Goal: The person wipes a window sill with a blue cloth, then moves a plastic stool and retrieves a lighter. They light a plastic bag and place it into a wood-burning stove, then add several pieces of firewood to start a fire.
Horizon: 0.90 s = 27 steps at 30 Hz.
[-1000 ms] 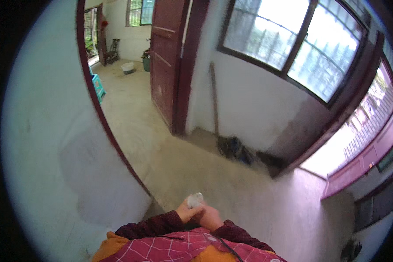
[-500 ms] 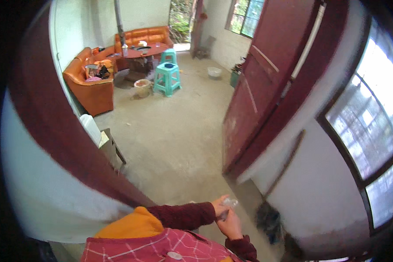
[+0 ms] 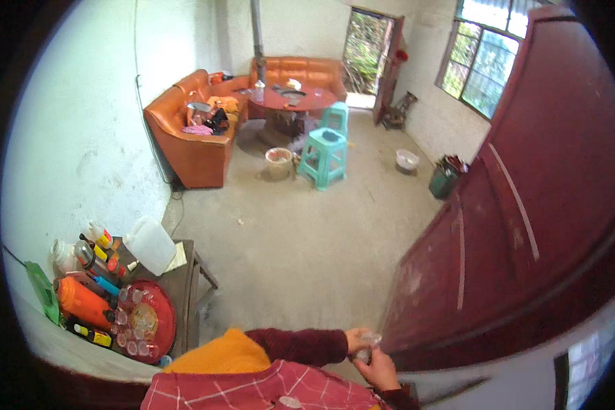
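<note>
Low in the picture, both hands meet in front of my body around a small clear drinking glass (image 3: 370,340). My left hand (image 3: 354,339) is closed on its left side. My right hand (image 3: 380,371) grips it from below and the right. Fingers cover part of the glass, and its details are blurred. To my left, a round red tray (image 3: 165,313) bears several clear glasses (image 3: 138,333), apart from my hands. The dark red door leaf (image 3: 478,232) stands just beyond my hands on the right.
A side table (image 3: 190,273) at left carries a white jug (image 3: 149,246), an orange flask (image 3: 83,301) and bottles. Farther off are turquoise stools (image 3: 323,157), a basket-like bucket (image 3: 279,162), a round red table (image 3: 314,100), an orange sofa (image 3: 201,160), a white basin (image 3: 407,161) and a green bin (image 3: 444,181).
I have moved forward through the doorway; the room looks nearer, and the side table with the red tray has come into view at left. Both hands still hold the glass.
</note>
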{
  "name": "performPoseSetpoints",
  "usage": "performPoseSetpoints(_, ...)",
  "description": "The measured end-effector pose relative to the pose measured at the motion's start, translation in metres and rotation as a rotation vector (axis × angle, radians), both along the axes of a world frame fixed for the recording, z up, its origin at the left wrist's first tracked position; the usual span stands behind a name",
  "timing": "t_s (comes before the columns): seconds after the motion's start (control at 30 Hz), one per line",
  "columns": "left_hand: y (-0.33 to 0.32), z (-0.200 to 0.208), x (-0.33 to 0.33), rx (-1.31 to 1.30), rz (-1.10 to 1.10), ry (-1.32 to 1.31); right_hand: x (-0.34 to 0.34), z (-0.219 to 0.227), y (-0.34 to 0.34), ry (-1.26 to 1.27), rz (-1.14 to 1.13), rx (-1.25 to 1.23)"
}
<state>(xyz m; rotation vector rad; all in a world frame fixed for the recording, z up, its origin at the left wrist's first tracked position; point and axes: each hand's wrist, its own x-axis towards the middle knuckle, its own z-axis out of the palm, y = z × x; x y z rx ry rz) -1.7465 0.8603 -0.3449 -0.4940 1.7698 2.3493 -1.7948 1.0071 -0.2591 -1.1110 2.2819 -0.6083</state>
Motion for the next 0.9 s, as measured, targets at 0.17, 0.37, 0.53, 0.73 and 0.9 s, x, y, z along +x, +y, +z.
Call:
performPoseSetpoints(0.17, -0.093, -0.031, -0.036, 0.11, 0.216, 0.037, -0.08, -0.03, -0.107, -0.01, 0.314, 0.066)
performPoseSetpoints(0.37, -0.26, -0.036, -0.109, -0.073, 0.335, -0.032, -0.199, -0.057, -0.259, -0.139, 0.451, 0.028)
performPoseSetpoints(0.53, -0.398, 0.008, -0.153, -0.318, 0.473, 0.012, -0.287, -0.025, -0.387, -0.071, 0.461, 0.022)
performPoseSetpoints(0.73, -0.489, 0.004, -0.224, 0.12, 0.719, -0.29, -0.373, -0.011, -0.486, -0.046, 0.565, -0.207)
performPoseSetpoints(0.9, -0.575, -0.041, -0.328, -0.017, 0.495, -0.291, -0.449, -0.053, -0.572, -0.186, 0.642, -0.001)
